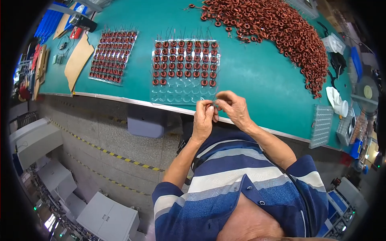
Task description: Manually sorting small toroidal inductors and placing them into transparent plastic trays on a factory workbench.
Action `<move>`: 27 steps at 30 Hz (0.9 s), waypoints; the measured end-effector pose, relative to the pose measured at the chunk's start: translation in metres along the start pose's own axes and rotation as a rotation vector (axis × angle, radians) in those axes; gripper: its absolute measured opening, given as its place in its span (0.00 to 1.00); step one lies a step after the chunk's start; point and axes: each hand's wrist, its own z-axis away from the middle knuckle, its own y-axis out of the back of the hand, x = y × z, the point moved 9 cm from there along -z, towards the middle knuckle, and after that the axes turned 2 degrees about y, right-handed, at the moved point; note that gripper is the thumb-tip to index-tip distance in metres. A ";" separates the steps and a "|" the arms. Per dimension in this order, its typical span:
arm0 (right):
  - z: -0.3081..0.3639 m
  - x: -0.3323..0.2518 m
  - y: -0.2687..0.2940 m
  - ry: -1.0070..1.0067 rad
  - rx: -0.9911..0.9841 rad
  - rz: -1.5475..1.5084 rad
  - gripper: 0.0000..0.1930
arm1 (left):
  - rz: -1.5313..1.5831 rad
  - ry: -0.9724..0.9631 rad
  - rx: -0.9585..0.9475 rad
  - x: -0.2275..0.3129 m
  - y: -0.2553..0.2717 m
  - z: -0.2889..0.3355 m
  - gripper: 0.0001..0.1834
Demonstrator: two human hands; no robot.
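My left hand (pixel 203 119) is closed in a pinch on a small dark red wire-wound ring coil (pixel 210 106), mostly covered by the fingers. My right hand (pixel 235 109) meets it over the table's front edge, thumb and fingertips pinched by the coil's thin wire leads. Just beyond my hands lies a clear plastic tray (pixel 177 99) with round pockets. Its far rows hold red coils (pixel 180 58) with wires sticking out; in the nearer rows many pockets hold nothing, though a few coils sit at the left and right.
A large heap of loose red coils (pixel 277 28) covers the table's far right. Another filled coil tray (pixel 111 56) lies to the left, beside brown cardboard (pixel 78 60). Stacked clear trays (pixel 321 125) and a white cup (pixel 341 108) stand at the right edge.
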 end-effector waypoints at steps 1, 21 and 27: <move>-0.006 -0.002 -0.010 -0.006 -0.008 0.000 0.09 | -0.002 -0.023 0.031 0.004 0.010 0.000 0.11; -0.129 0.002 -0.107 0.421 -0.076 0.527 0.20 | -0.187 0.262 0.280 -0.025 0.168 -0.002 0.17; -0.177 -0.043 0.164 0.758 0.480 1.342 0.18 | -0.212 0.249 0.302 -0.030 0.155 0.038 0.11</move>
